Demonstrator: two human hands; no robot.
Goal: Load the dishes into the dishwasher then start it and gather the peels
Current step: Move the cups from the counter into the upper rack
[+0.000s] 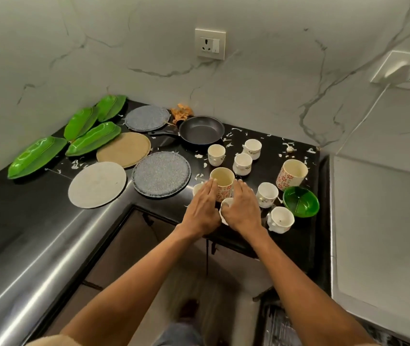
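A flowered mug [223, 189] stands near the front edge of the black counter [36, 211]. My left hand [202, 211] lies against its left side and my right hand [242, 211] against its right side, fingers straight. A small white cup [224, 213] sits between my two hands, partly hidden, and another small cup [197, 188] peeks out behind my left fingers. More white cups [242, 164] stand around, along with a second, taller flowered mug [291, 174], a green bowl [301, 202] and a black frying pan [201, 131]. White peel scraps [236, 131] are scattered over the counter, and orange-brown peels [181, 112] lie in the back corner.
Round plates lie to the left: grey [160, 174], white [96, 184], tan [124, 149] and another grey [146, 118]. Several green leaf-shaped dishes [36, 157] fill the far left corner. A white appliance surface [383, 221] adjoins the counter on the right. Wall sockets [210, 43] are above.
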